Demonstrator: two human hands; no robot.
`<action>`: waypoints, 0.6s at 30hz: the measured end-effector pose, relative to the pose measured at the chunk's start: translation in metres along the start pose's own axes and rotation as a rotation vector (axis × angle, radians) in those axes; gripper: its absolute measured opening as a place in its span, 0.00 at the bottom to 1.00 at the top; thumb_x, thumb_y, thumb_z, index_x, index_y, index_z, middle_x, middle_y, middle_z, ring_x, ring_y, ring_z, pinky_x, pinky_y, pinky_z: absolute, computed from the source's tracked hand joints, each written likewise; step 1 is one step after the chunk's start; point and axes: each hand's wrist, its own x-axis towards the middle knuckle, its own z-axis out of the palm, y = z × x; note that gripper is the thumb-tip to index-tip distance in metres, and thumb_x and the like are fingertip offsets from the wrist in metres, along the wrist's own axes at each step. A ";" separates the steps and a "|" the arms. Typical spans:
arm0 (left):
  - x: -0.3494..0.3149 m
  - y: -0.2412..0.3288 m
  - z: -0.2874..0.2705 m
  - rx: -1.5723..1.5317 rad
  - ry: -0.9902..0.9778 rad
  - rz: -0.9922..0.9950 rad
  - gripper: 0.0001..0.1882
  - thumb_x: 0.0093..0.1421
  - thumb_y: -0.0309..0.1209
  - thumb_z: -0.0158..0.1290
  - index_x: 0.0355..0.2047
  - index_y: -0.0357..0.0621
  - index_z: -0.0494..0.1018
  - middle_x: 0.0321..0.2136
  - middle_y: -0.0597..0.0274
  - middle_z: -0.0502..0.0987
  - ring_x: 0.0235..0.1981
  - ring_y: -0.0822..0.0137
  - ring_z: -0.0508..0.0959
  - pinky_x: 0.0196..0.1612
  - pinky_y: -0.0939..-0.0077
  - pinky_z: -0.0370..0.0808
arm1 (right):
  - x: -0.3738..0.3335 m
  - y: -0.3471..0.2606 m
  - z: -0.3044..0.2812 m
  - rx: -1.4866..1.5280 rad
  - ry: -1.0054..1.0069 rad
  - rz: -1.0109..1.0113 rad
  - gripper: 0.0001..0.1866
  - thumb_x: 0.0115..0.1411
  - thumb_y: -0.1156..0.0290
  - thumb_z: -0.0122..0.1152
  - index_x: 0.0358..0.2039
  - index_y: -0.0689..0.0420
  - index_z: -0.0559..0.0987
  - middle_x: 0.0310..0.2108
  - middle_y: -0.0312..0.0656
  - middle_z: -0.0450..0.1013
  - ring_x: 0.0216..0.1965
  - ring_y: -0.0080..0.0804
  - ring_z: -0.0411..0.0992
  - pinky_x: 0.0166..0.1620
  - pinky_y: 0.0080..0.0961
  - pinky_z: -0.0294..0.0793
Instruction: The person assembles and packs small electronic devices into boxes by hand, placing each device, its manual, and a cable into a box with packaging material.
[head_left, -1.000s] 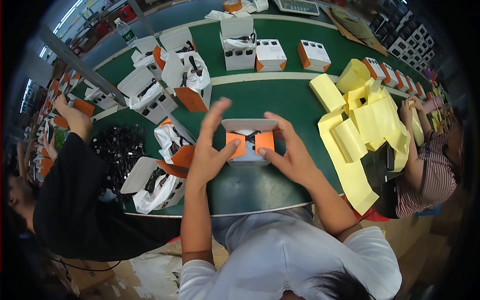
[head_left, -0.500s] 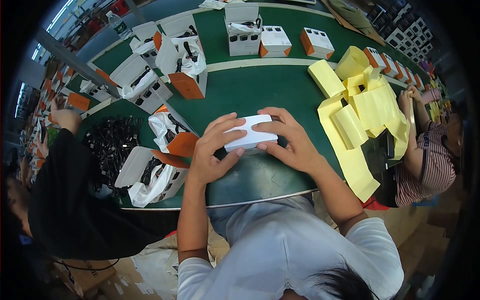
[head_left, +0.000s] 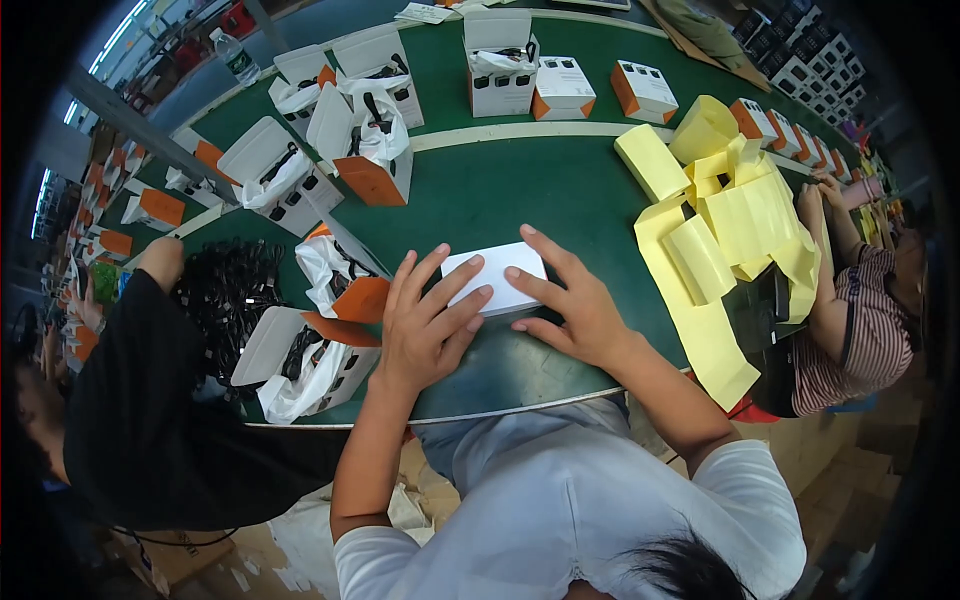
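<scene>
A closed white box (head_left: 500, 262) lies on the green table in front of me, its plain lid facing up. My left hand (head_left: 428, 318) has its fingers spread, with several fingertips on the lid's left part. From the other side, my right hand (head_left: 578, 302) reaches with spread fingers; one fingertip lies on the lid and the thumb is by the near right edge. Left of my hands stand two open white-and-orange boxes, a nearer one (head_left: 345, 378) and a farther one (head_left: 345, 290), holding black cables and white plastic bags.
A pile of black cables (head_left: 228, 300) lies at the left, beside a co-worker's black sleeve (head_left: 150, 390). More open boxes (head_left: 380, 165) and closed boxes (head_left: 563, 88) stand farther back. Yellow folded card pieces (head_left: 745, 210) are heaped at the right, near another co-worker's striped sleeve (head_left: 865, 300).
My fingers have spread and loosened from the box, which now sits slightly lower and more tilted in view. The co-worker's hand at the left has moved down toward the cables.
</scene>
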 end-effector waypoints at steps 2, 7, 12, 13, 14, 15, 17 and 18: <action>-0.001 0.003 0.000 0.011 0.002 0.005 0.17 0.60 0.35 0.61 0.50 0.56 0.81 0.61 0.64 0.75 0.65 0.46 0.69 0.66 0.39 0.61 | -0.006 0.005 0.006 -0.034 0.020 -0.018 0.32 0.55 0.63 0.72 0.62 0.42 0.75 0.70 0.52 0.59 0.59 0.52 0.70 0.56 0.40 0.74; -0.012 -0.002 0.015 -0.061 0.062 -0.056 0.17 0.58 0.31 0.63 0.48 0.52 0.80 0.62 0.57 0.74 0.66 0.43 0.67 0.68 0.39 0.58 | 0.001 -0.001 0.001 0.051 -0.003 0.040 0.31 0.56 0.65 0.71 0.62 0.42 0.75 0.70 0.51 0.59 0.59 0.51 0.70 0.56 0.40 0.74; -0.019 -0.003 0.021 -0.087 0.123 -0.037 0.16 0.56 0.29 0.65 0.46 0.50 0.80 0.61 0.55 0.75 0.66 0.44 0.68 0.67 0.40 0.59 | -0.003 0.006 0.005 0.045 0.006 0.020 0.29 0.57 0.66 0.70 0.60 0.42 0.76 0.69 0.50 0.60 0.57 0.52 0.71 0.56 0.40 0.75; -0.021 -0.004 0.021 -0.035 0.134 -0.004 0.16 0.56 0.28 0.65 0.46 0.49 0.80 0.60 0.55 0.75 0.66 0.44 0.68 0.67 0.41 0.59 | -0.003 0.007 0.006 0.046 0.009 0.021 0.29 0.57 0.66 0.70 0.60 0.42 0.76 0.69 0.50 0.60 0.57 0.52 0.71 0.56 0.40 0.75; -0.022 -0.005 0.022 0.017 0.146 0.030 0.15 0.56 0.28 0.65 0.45 0.49 0.80 0.60 0.54 0.75 0.66 0.44 0.67 0.67 0.41 0.59 | -0.002 0.007 0.006 0.027 0.007 0.009 0.29 0.57 0.66 0.70 0.60 0.42 0.76 0.70 0.50 0.59 0.57 0.52 0.71 0.56 0.40 0.75; -0.019 -0.007 0.023 0.011 0.156 0.043 0.17 0.55 0.28 0.65 0.46 0.48 0.79 0.59 0.53 0.75 0.66 0.43 0.67 0.67 0.41 0.59 | -0.001 0.009 0.006 0.010 0.008 -0.011 0.29 0.57 0.66 0.70 0.60 0.42 0.76 0.70 0.51 0.59 0.58 0.53 0.71 0.56 0.41 0.75; -0.021 -0.005 0.029 -0.028 0.155 0.009 0.19 0.54 0.29 0.66 0.48 0.49 0.79 0.59 0.51 0.75 0.66 0.42 0.66 0.68 0.42 0.59 | -0.004 0.012 0.008 0.036 0.020 -0.013 0.29 0.56 0.67 0.71 0.60 0.42 0.76 0.69 0.52 0.59 0.58 0.52 0.70 0.56 0.41 0.75; -0.019 -0.004 0.031 -0.068 0.155 -0.017 0.21 0.53 0.30 0.67 0.49 0.49 0.78 0.60 0.48 0.74 0.67 0.41 0.66 0.68 0.42 0.58 | -0.003 0.015 0.009 0.057 0.038 -0.015 0.29 0.56 0.68 0.71 0.60 0.42 0.77 0.69 0.52 0.59 0.59 0.52 0.70 0.57 0.42 0.75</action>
